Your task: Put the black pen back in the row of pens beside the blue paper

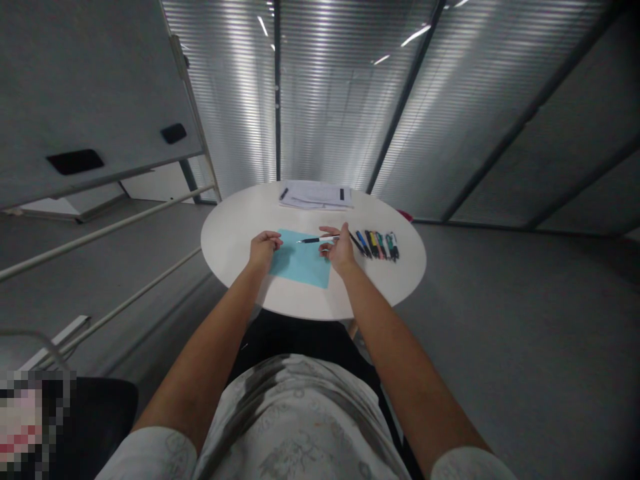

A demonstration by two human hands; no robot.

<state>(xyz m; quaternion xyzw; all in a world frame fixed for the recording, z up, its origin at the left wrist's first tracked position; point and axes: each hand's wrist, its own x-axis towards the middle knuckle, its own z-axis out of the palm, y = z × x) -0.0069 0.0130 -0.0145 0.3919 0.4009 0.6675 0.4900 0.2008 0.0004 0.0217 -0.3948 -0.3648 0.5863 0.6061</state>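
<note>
A blue sheet of paper (297, 267) lies flat on the round white table in front of me. My right hand (342, 252) is above the sheet's right side, closed on a pen (313, 240) with a dark front part and a white rear part. The pen lies nearly level over the paper, its tip pointing left. At the sheet's left edge is my left hand (264, 249), its fingers loosely curled and nothing visible in them. Just right of my right hand, several pens and markers (377, 245) in different colours lie side by side.
A stack of white papers (315, 195) with dark marks sits at the back of the round white table (235, 227). A board on a metal frame (107, 230) stands to the left. Glass panels with blinds (325, 93) rise behind the table. A black chair (100, 420) is at lower left.
</note>
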